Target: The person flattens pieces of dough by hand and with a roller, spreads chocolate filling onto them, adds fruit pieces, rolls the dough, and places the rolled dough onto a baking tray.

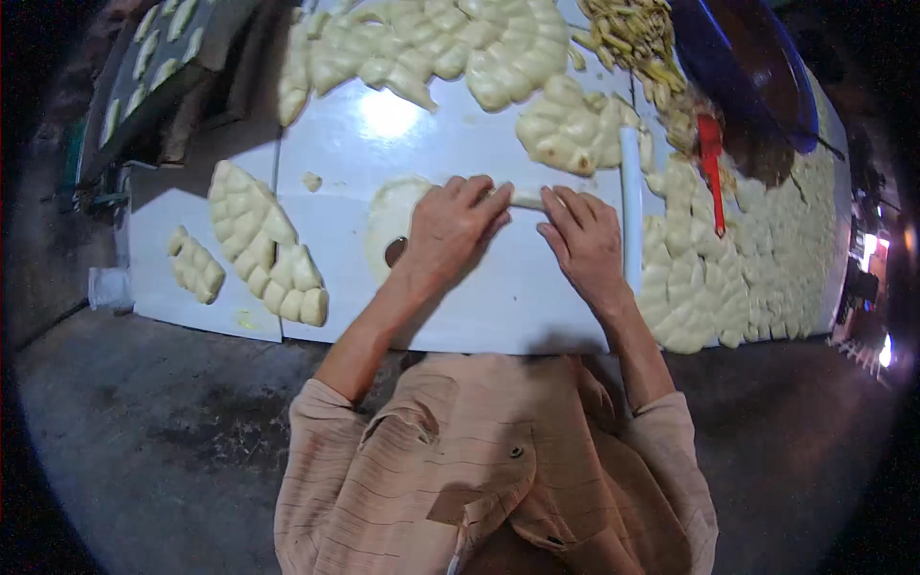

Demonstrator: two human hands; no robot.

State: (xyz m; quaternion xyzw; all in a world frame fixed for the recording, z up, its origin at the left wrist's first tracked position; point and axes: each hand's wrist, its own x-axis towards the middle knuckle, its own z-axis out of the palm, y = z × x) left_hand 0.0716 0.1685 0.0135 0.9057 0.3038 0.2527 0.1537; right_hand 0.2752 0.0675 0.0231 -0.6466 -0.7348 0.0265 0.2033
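A slim pale dough roll (527, 199) lies on the white table between my hands. My left hand (452, 228) has its fingers curled over the roll's left end, while my right hand (586, 240) pinches the right end between thumb and fingers. Under and beside my left wrist is a thin, flat round of dough (383, 216). A small dark brown disc (396, 251) shows on its near part, partly hidden by my forearm. To the right of my right hand lies a white rolling pin (631, 206), pointing away from me.
Dough lumps (254, 230) pressed together sit at left, more dough (422, 48) at the far side. Flattened pieces (695, 287) cover the right. Yellowish strips (632, 38), a red-handled tool (711, 168) and a blue basin (747, 67) lie far right. A tray (158, 72) holds pale pieces.
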